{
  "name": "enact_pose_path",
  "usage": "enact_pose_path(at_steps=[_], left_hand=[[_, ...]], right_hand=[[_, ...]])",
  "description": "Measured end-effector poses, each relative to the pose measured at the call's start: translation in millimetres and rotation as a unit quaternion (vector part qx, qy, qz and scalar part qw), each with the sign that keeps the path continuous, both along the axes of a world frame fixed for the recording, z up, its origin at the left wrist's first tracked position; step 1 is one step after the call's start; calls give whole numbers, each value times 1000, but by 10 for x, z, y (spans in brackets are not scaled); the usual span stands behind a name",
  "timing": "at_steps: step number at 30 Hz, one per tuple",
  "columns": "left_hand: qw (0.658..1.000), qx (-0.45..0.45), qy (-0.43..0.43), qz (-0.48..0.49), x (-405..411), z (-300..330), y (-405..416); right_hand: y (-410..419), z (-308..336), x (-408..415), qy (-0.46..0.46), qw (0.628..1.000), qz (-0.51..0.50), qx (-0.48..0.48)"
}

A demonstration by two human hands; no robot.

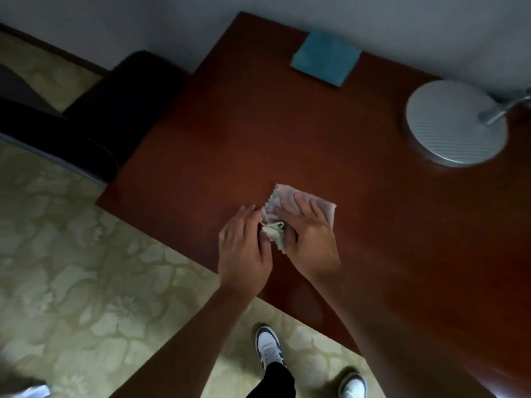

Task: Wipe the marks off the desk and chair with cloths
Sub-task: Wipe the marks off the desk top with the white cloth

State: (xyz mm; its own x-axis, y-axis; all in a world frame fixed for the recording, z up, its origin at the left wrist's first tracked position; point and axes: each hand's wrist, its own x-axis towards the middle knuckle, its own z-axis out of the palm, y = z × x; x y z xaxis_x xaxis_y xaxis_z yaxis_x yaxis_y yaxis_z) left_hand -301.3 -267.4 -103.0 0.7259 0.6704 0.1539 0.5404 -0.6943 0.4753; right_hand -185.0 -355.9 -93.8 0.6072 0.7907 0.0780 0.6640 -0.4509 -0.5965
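Here, head view looking down on a reddish-brown wooden desk (330,145), top smooth and slightly glossy, corner pointing toward the floor. Pale cloth (298,208) lies on the desk near its front edge, thin fabric, zigzag-cut edge, roughly square where flat, bunched and wrinkled at the near-left side. Right hand (309,234) lies flat on the cloth, palm down, fingers spread and extended, pressing it to the wood, no closed grip. Left hand (244,245) just beside it on the left, fingers loosely curled, fingertips touching the crumpled part of the cloth; whether it actually pinches the fabric cannot be told. Both forearms bare. Second cloth, a blue cloth (324,58), flat square, soft-looking, sits at the far edge of the desk against the wall (402,30), well apart from the hands. Round lamp base (457,122), grey, disc-shaped with fine ribbed texture, metal stem rising at its right, stands on the desk's far right. Chair (115,110), dark padded upholstery, rounded edges, stands to the left of the desk, touching or just beside its edge. Floor covered with carpet (71,268), pale green-beige, large flower pattern. White and blue sneakers (268,347) on the carpet below the desk edge, dark trouser leg above one. Picture somewhat blurred and dim.
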Motion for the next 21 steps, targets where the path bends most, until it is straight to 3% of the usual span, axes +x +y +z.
enact_pose_path(at_steps=[10,15,21], left_hand=[[999,-24,29,14,19,35,84],[996,-21,9,81,119,34,395],[981,6,88,171,-65,74,942]], right_hand=[[617,11,303,-4,1000,30,0],[874,5,527,9,997,79,13],[1266,28,551,33,991,127,-2]])
